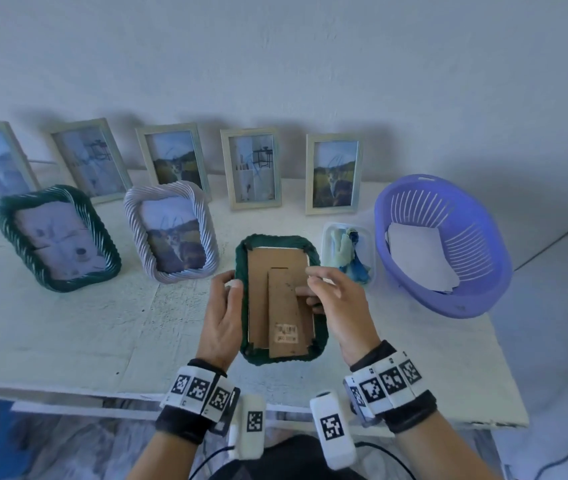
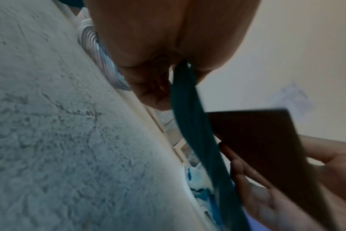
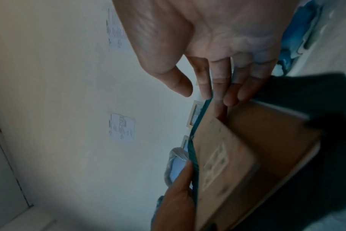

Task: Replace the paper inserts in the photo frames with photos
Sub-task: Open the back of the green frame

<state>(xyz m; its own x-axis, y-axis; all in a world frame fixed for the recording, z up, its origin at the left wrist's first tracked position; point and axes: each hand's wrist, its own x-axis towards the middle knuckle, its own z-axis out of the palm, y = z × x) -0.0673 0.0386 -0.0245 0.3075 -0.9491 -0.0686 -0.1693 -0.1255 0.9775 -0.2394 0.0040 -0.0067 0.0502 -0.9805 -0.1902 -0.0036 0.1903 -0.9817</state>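
Note:
I hold a dark green twisted photo frame (image 1: 277, 240) just above the table with its back towards me. Its brown cardboard backing (image 1: 261, 271) and folded stand leg (image 1: 284, 306) face up. My left hand (image 1: 227, 299) grips the frame's left edge, thumb on the back, fingers hidden underneath. My right hand (image 1: 320, 289) lies on the right side with straight fingers (image 3: 219, 93) touching the backing beside the stand leg (image 3: 223, 156), thumb lifted clear. The left wrist view shows the frame (image 2: 193, 125) edge-on and the stand leg (image 2: 267, 148) raised over those fingers (image 2: 253, 179). The frame's front is hidden.
Several pale rectangular frames (image 1: 253, 168) lean on the wall. A green twisted frame (image 1: 8, 237) and a white twisted frame (image 1: 133, 220) stand at the left. A clear box (image 1: 327, 233) and a purple basket (image 1: 483, 296) with white sheets sit to the right.

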